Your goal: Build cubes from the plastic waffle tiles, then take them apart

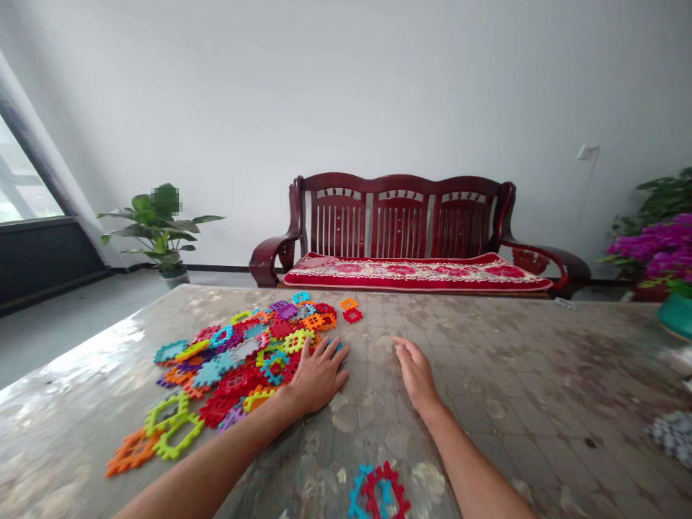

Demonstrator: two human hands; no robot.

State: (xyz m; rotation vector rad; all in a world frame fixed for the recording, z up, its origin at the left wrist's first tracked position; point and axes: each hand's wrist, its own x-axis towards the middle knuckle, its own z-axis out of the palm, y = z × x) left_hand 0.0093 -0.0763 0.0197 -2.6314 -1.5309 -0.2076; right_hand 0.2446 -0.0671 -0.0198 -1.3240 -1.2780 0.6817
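My left hand (320, 376) lies palm down with its fingers spread, over the right edge of a heap of colourful interlocking plastic pieces (238, 380). Under and around its fingertips are a blue piece and a red one, partly hidden. Apart from the heap, my right hand (416, 373) rests on its side at the table, fingers stretched forward and nothing visible in them. Close to me, a red piece (397, 484) overlaps a blue piece (357, 494). Beyond the hands lie a small orange piece (349, 304) and a small red piece (353, 316).
The patterned table (502, 404) spreads under everything. Behind it stands a dark red wooden bench (400, 223) with a red cushion (422, 272). A potted plant (162, 234) is at the left. Purple flowers (657, 245) and a grey bumpy object (673, 436) are at the right.
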